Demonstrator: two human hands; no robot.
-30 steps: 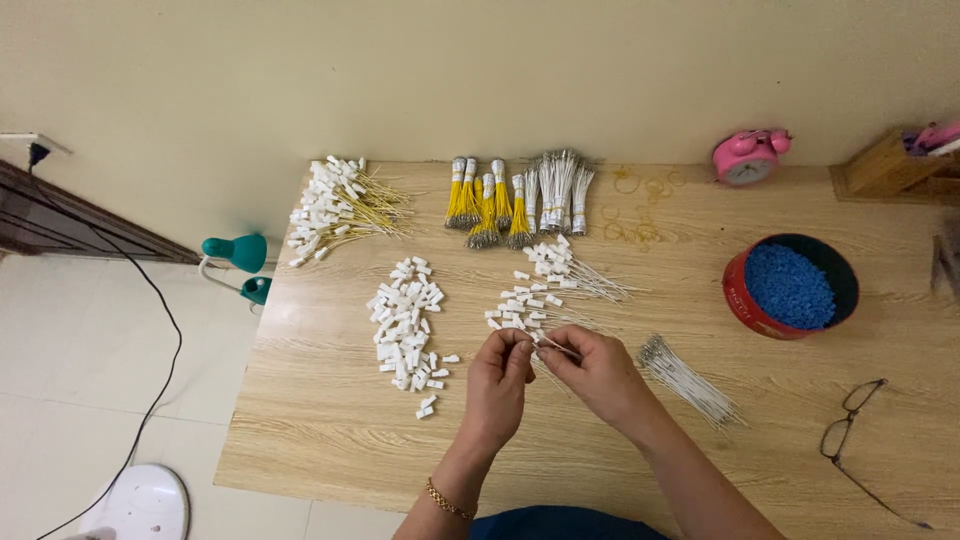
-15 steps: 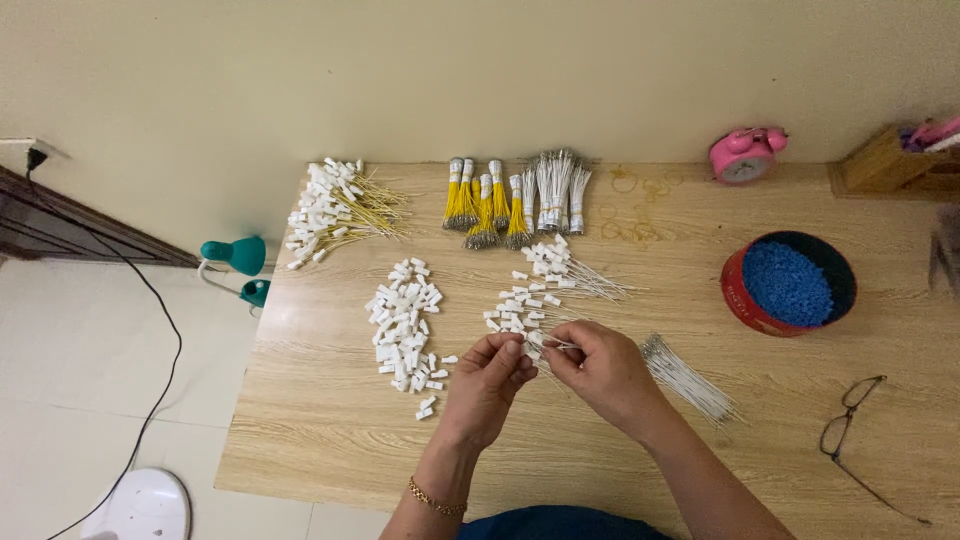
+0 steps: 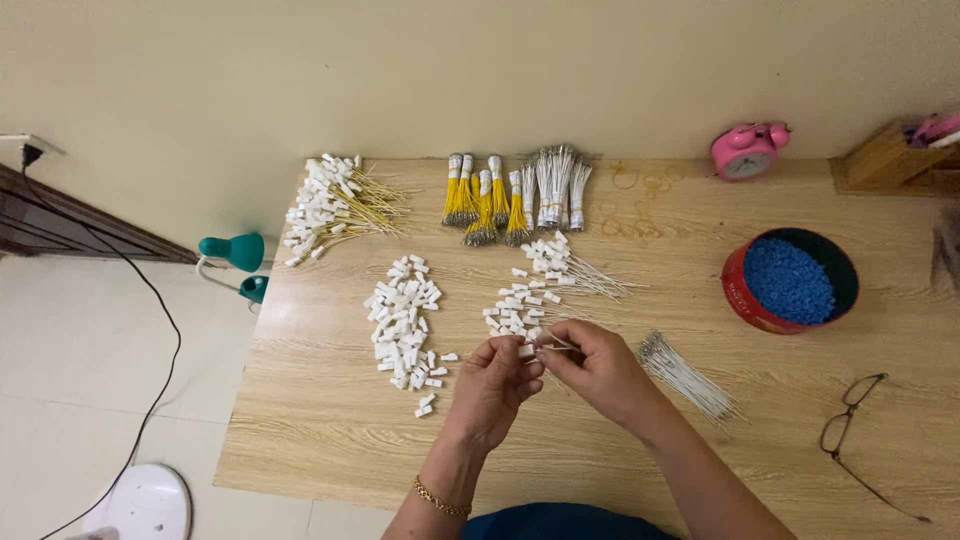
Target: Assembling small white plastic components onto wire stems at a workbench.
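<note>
Over the front middle of the wooden table (image 3: 330,420), my left hand (image 3: 497,385) pinches a small white plastic connector (image 3: 526,351). My right hand (image 3: 595,368) pinches a thin white wire (image 3: 556,347) whose tip meets that connector. Just beyond the hands lies a pile of white connectors with wires fitted (image 3: 545,275). A heap of loose white connectors (image 3: 402,318) lies left of my left hand. A bundle of loose white wires (image 3: 690,375) lies right of my right hand.
At the table's back lie wired connectors with yellow leads (image 3: 335,205), yellow and grey wire bundles (image 3: 510,195), rubber bands (image 3: 635,185), a pink alarm clock (image 3: 748,150) and a wooden holder (image 3: 885,160). A red tin of blue pellets (image 3: 792,280) and glasses (image 3: 860,435) sit right.
Both hands stay together at the same spot; the fingers have shifted slightly around the connector and wire. Nothing else on the table has moved.
</note>
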